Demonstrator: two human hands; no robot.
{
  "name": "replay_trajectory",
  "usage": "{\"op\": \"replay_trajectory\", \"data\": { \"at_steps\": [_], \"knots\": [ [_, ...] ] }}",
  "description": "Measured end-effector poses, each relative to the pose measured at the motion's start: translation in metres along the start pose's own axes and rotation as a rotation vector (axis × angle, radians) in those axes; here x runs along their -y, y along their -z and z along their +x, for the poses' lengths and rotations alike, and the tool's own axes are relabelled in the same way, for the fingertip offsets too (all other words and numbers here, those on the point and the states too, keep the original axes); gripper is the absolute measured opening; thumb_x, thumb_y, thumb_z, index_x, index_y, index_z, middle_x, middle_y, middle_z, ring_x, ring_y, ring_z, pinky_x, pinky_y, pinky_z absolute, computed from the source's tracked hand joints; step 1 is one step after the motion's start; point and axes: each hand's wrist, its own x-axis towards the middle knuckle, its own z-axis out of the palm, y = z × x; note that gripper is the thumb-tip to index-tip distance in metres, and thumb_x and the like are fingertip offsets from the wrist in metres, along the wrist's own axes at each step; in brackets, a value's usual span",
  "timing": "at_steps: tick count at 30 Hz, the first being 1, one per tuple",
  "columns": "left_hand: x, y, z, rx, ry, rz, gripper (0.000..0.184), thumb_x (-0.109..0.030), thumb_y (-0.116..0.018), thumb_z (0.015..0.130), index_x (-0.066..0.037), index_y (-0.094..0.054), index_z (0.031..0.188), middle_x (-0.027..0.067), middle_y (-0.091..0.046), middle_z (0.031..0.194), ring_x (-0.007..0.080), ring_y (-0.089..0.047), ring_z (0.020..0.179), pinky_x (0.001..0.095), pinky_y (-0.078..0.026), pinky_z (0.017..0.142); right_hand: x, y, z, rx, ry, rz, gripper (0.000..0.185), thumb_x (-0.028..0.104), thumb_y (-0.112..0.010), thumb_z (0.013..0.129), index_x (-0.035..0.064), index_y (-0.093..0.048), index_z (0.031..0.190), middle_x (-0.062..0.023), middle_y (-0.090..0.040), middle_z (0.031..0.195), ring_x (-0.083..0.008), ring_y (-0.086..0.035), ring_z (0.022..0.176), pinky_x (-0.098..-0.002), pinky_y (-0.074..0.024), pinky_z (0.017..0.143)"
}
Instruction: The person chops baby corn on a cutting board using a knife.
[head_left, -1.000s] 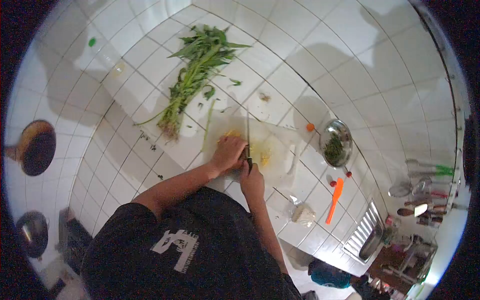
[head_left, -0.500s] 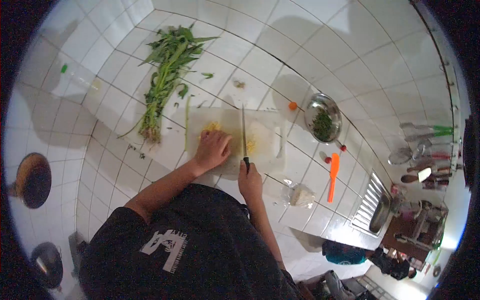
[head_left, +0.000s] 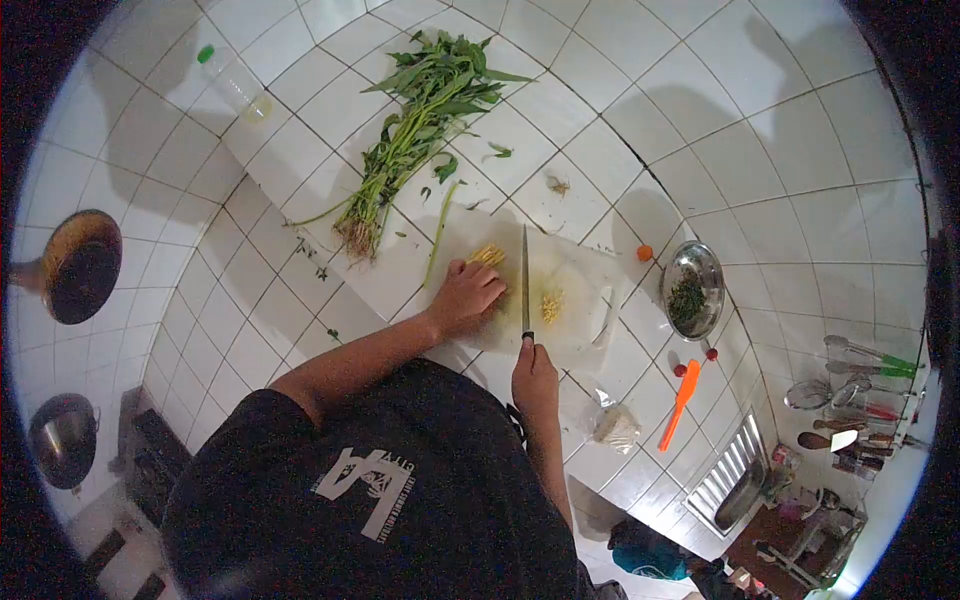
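Note:
A pale cutting board (head_left: 580, 345) lies on the white tiled counter. My left hand (head_left: 468, 298) rests on it with fingers curled, holding down a small bunch of thin yellow strips (head_left: 488, 255). Wrapped round the black handle of a long knife (head_left: 526, 280) is my right hand (head_left: 535, 378). The blade points away from me and stands on the board between the strips and a small heap of yellow diced bits (head_left: 552, 306). My left fingertips are partly hidden.
Leafy green stalks with roots (head_left: 410, 140) lie at the far left. Rightward are a metal bowl (head_left: 715, 265) of chopped greens, an orange spatula-like tool (head_left: 680, 405), a plastic bag with white contents (head_left: 615, 428) and a sink (head_left: 742, 498). A clear bottle (head_left: 235, 85) stands beyond.
My view has turned, so the counter and its things sit further right in the picture. The left hand still holds the strips, and the right hand still grips the knife.

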Motion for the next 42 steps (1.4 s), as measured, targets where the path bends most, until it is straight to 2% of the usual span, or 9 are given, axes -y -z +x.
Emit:
{"op": "replay_trajectory", "data": {
  "at_steps": [6,13,15,22,24,27,36,40,42],
  "knots": [
    [-0.006,-0.005,0.002,0.024,0.046,-0.051,0.019,-0.019,-0.068,0.084,-0.012,-0.067,0.101,0.0056,-0.059,0.103,0.0253,-0.056,0.103,0.0473,-0.036,0.094,0.008,0.019,-0.021,0.040,0.012,-0.074,0.050,0.043,-0.035,0.107,-0.0024,-0.056,0.102,-0.0363,-0.066,0.096,-0.0567,-0.062,0.092,-0.0637,-0.0483,0.080],
    [-0.001,-0.006,-0.001,0.018,-0.017,0.000,0.021,-0.020,-0.070,0.082,-0.013,-0.067,0.102,0.0055,-0.059,0.104,0.0254,-0.056,0.105,0.0465,-0.036,0.095,-0.005,-0.020,0.011,-0.033,0.020,-0.041,0.048,0.043,-0.036,0.107,-0.0007,-0.055,0.102,-0.0363,-0.066,0.093,-0.0549,-0.064,0.089,-0.0631,-0.0494,0.077],
    [-0.004,-0.001,0.000,0.066,0.061,-0.129,0.046,-0.014,-0.079,0.068,-0.011,-0.067,0.113,0.0088,-0.060,0.113,0.0303,-0.057,0.111,0.0498,-0.038,0.097,-0.003,-0.026,0.022,-0.054,0.033,-0.034,0.046,0.043,-0.037,0.107,-0.0001,-0.054,0.102,-0.0356,-0.066,0.092,-0.0543,-0.065,0.088,-0.0624,-0.0502,0.076],
    [-0.002,-0.006,0.000,0.043,0.061,-0.124,0.032,-0.019,-0.075,0.075,-0.010,-0.067,0.104,0.0089,-0.060,0.110,0.0311,-0.058,0.109,0.0496,-0.038,0.097,0.009,0.002,0.012,-0.008,0.078,-0.106,0.047,0.042,-0.036,0.107,-0.0012,-0.054,0.101,-0.0347,-0.067,0.091,-0.0533,-0.065,0.087,-0.0622,-0.0503,0.075],
    [-0.005,-0.003,0.000,0.053,0.055,-0.081,0.030,-0.021,-0.073,0.077,-0.010,-0.067,0.105,0.0093,-0.060,0.111,0.0313,-0.058,0.109,0.0506,-0.038,0.099,0.007,0.005,0.001,-0.016,0.020,-0.061,0.048,0.039,-0.038,0.107,-0.0035,-0.056,0.095,-0.0350,-0.064,0.088,-0.0556,-0.061,0.087,-0.0612,-0.0471,0.076],
    [-0.003,0.000,-0.001,0.104,0.042,-0.090,0.033,-0.020,-0.072,0.077,-0.010,-0.068,0.108,0.0099,-0.060,0.113,0.0316,-0.057,0.111,0.0511,-0.037,0.102,-0.008,-0.010,0.002,-0.026,0.081,-0.052,0.047,0.040,-0.037,0.107,-0.0027,-0.055,0.101,-0.0341,-0.067,0.091,-0.0540,-0.065,0.086,-0.0622,-0.0503,0.074],
    [-0.003,-0.005,-0.001,0.148,0.072,-0.041,0.043,-0.019,-0.073,0.074,-0.011,-0.067,0.116,0.0091,-0.060,0.116,0.0318,-0.055,0.117,0.0497,-0.037,0.103,0.004,-0.017,0.029,-0.117,0.197,-0.047,0.044,0.038,-0.038,0.107,-0.0020,-0.056,0.099,-0.0349,-0.066,0.087,-0.0534,-0.065,0.084,-0.0618,-0.0516,0.073],
    [-0.007,0.002,0.001,0.198,0.100,-0.057,0.042,-0.019,-0.072,0.074,-0.011,-0.066,0.115,0.0090,-0.060,0.116,0.0319,-0.055,0.117,0.0492,-0.037,0.102,0.008,-0.001,0.014,-0.040,0.116,-0.071,0.043,0.037,-0.038,0.107,-0.0021,-0.055,0.099,-0.0353,-0.066,0.087,-0.0532,-0.065,0.084,-0.0612,-0.0518,0.072],
    [-0.004,-0.005,0.000,0.122,0.071,-0.056,0.042,-0.018,-0.073,0.074,-0.011,-0.066,0.115,0.0090,-0.060,0.117,0.0323,-0.055,0.118,0.0501,-0.038,0.101,-0.001,-0.006,0.008,-0.035,0.111,-0.083,0.043,0.037,-0.038,0.107,-0.0018,-0.055,0.100,-0.0355,-0.066,0.087,-0.0535,-0.065,0.084,-0.0611,-0.0519,0.072]
  ]
}}
